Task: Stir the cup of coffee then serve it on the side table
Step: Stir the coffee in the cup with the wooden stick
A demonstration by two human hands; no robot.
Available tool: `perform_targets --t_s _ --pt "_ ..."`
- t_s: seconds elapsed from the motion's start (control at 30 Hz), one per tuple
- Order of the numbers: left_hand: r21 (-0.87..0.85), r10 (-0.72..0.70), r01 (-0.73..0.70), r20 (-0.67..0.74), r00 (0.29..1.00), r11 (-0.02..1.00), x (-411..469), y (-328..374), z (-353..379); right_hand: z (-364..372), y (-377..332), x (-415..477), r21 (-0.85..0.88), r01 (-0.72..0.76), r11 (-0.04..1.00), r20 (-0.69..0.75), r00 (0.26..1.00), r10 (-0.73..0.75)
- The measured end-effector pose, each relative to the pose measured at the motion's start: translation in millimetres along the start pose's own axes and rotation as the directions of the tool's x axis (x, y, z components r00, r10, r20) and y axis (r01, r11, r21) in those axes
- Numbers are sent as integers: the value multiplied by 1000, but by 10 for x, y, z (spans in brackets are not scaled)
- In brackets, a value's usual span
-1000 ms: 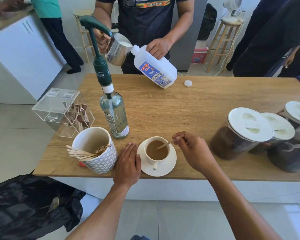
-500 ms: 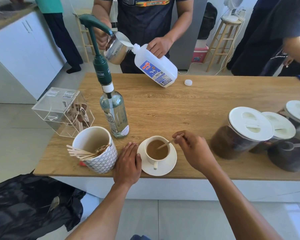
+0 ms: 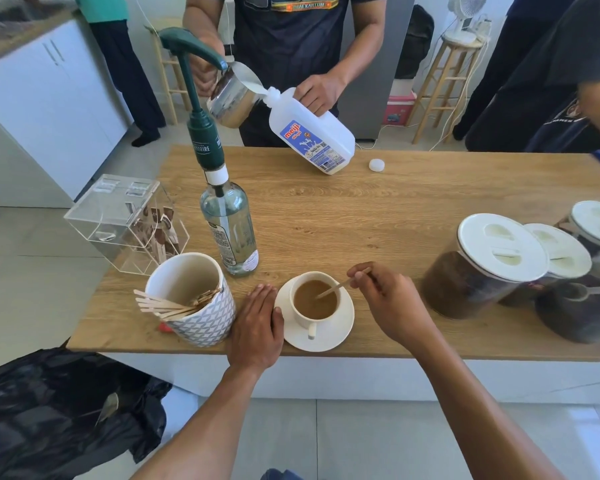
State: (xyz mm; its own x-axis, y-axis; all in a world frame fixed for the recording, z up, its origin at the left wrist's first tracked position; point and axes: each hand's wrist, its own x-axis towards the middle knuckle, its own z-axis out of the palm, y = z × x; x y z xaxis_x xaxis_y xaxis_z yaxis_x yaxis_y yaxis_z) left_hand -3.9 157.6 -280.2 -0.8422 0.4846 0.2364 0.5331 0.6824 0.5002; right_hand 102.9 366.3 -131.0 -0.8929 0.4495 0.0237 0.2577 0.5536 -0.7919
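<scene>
Head view shows the right hand (image 3: 390,299) pinching a wooden stirrer (image 3: 333,290) dipped in the coffee cup (image 3: 314,304) on its saucer (image 3: 343,327) near the counter's (image 3: 395,209) front edge, while the left hand (image 3: 257,327) lies flat and empty beside it, likely steadying.

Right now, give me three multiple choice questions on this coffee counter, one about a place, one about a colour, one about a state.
1. Where does the cup stand?
A. on a saucer
B. on a jar lid
C. on the floor

2. What colour is the pump on the glass bottle?
A. red
B. dark green
C. yellow

3. How is the stir stick held?
A. lying on the counter
B. in the left hand
C. in the right hand, tip in the coffee

Answers: 1 A, the saucer rings the cup. 2 B, the pump is dark green. 3 C, the right hand pinches it; the left hand lies flat beside the saucer.
</scene>
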Motion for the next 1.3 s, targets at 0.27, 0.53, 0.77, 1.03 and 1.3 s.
perform_targets --t_s 0.27,0.53,0.77,1.03,1.3 --pt "0 1 -1 1 1000 1000 -5 5 -4 7 -19 -13 19 -8 1000 -21 1000 9" --pt "7 4 -4 -13 1000 1000 -5 10 -7 28 -32 14 9 1 1000 -6 1000 -1" --pt "1 0 0 -12 1000 1000 -1 30 -18 28 -49 15 5 -16 1000 -13 1000 16" --pt "14 -5 5 1 1000 1000 -5 16 -16 56 -18 26 19 -26 999 -7 1000 26" --pt "9 -9 9 1 1000 1000 -5 23 -21 53 -5 56 24 -38 999 -23 999 39"
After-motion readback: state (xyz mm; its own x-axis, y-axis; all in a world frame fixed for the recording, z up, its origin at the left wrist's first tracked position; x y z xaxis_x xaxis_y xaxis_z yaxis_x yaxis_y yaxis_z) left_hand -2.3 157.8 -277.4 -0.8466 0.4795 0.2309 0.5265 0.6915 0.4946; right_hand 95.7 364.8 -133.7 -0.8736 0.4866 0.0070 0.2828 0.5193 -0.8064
